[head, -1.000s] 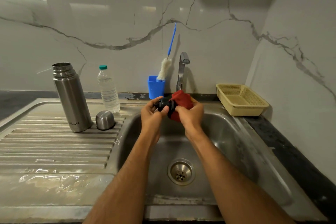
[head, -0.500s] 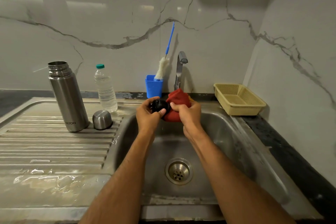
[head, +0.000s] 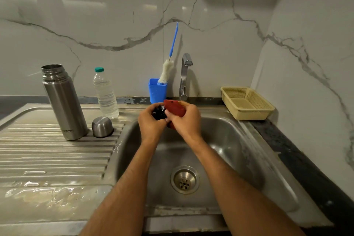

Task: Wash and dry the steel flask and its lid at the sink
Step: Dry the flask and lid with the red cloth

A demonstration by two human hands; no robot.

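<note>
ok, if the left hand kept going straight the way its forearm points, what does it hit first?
Probably the blue cup at the wall behind the sink; the left hand points up and away toward it, though depth is unclear.

One steel flask (head: 64,101), one steel cup (head: 102,127), one black lid (head: 159,114), one red cloth (head: 175,109), one water bottle (head: 105,94), one bottle brush (head: 168,63), one blue holder (head: 157,91), one basket (head: 247,104), two hands

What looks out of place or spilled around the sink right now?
Only water pooled on the near drainboard. The open steel flask and its steel cap stand apart there, expected mid-wash. Nothing looks tipped or damaged.
</note>
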